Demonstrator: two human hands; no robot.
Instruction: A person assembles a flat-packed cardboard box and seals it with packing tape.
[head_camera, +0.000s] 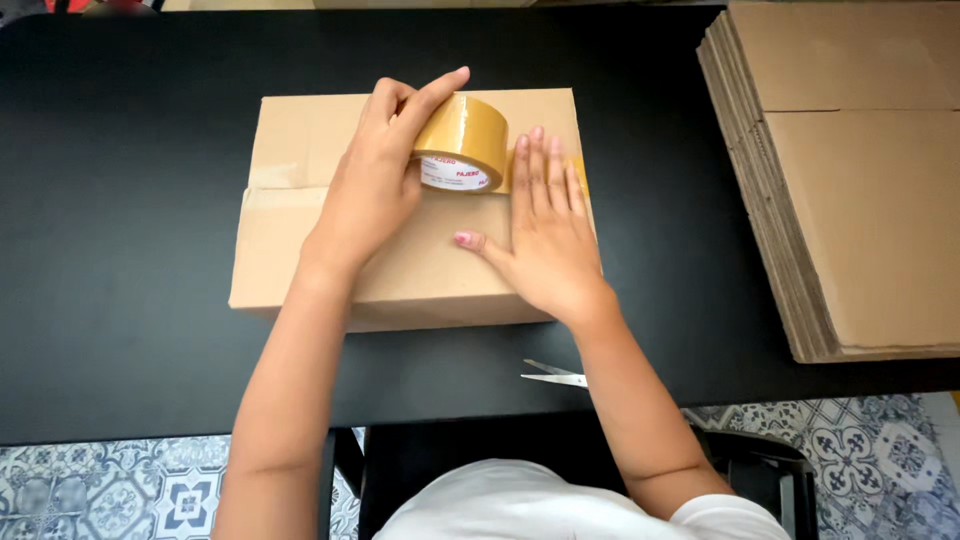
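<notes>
**Two hands, one roll of tape, a brown box**

We look down on our left hand (375, 175) curled around a roll of tan packing tape (462, 143), fingers arched over its top and the index finger stretched along the outer curve, the thumb side tucked against the roll's white core. The roll stands on edge on the closed cardboard box (300, 240), which lies directly under both our hands on the black counter (120, 200).

Just beside the roll, on its right, our right hand (545, 235) lies flat and fully spread, palm down, grasping nothing. Its fingertips press on a short strip of tape (510, 172) that runs from the roll across the box top; its thumb points inward toward our left wrist. The two hands sit close together, the roll between them.

Near our right forearm, on the side toward our body, the blades of a pair of scissors (553, 375) show on the counter, the handles hidden under the arm. Well off to the right of our right hand rests a stack of flattened cardboard sheets (850, 200).
</notes>
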